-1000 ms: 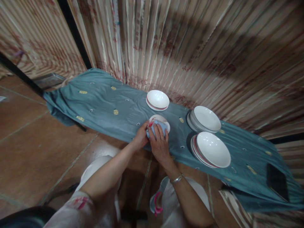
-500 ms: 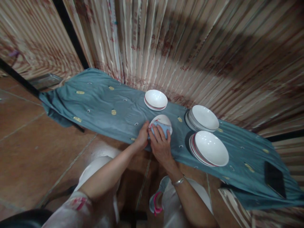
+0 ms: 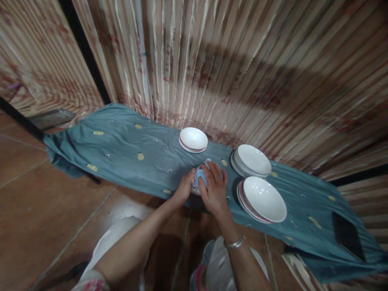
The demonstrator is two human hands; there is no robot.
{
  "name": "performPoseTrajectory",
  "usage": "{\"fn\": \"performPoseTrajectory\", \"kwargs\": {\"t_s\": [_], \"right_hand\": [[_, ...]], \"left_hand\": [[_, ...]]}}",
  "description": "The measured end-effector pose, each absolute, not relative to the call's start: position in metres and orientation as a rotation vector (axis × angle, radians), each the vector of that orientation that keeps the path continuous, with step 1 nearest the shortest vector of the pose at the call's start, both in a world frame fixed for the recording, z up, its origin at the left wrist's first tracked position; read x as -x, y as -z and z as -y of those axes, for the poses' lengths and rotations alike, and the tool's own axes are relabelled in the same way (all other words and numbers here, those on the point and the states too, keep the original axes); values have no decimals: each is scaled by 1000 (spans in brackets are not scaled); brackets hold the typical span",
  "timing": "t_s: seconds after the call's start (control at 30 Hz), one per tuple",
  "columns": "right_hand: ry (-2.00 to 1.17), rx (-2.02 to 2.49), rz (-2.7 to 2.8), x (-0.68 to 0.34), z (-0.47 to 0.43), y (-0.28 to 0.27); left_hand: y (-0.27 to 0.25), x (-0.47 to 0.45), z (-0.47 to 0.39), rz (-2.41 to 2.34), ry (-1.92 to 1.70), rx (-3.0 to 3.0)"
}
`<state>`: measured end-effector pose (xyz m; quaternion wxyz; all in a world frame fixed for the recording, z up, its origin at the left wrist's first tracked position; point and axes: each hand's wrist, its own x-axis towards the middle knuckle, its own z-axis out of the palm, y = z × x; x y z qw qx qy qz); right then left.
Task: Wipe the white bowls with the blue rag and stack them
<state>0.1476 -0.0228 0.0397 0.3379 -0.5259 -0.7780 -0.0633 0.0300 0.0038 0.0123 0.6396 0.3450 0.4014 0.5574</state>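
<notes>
Near the front edge of the table, my left hand (image 3: 183, 189) grips the left side of a small white bowl (image 3: 196, 190) with a floral pattern. A light blue cloth (image 3: 200, 177) is bunched against the bowl under my right hand (image 3: 214, 190), whose fingers curl over its far side. Most of the bowl is hidden by the hands and cloth. Behind it stands a short stack of small white bowls (image 3: 194, 138). To the right are a stack of bigger white bowls (image 3: 254, 159) and, closer to me, another stack with red bands (image 3: 264, 199).
A teal cloth with pineapple prints covers the long narrow table (image 3: 127, 169). A dark phone-like slab (image 3: 348, 235) lies at its right end. Pleated curtains (image 3: 188, 72) hang right behind, and black poles (image 3: 86, 52) rise at the left.
My right hand and the blue cloth have moved to the bowl's far right side, covering more of it. The bowl seems turned or tilted. The whole view has shifted slightly.
</notes>
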Motion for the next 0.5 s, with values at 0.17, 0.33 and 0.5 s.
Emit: {"fn": "performPoseTrajectory", "kwargs": {"t_s": [0.17,0.33,0.5], "right_hand": [[-148,1359,1843,-158,13,-39],[-513,1354,1468,-169,-3,-25],[-801,1346,1078,-176,-18,6]], "left_hand": [[-17,-30,-4,-899,-1217,-846],[-7,-29,-8,-912,-1215,-841],[0,-27,-11,-900,-1277,-750]]}}
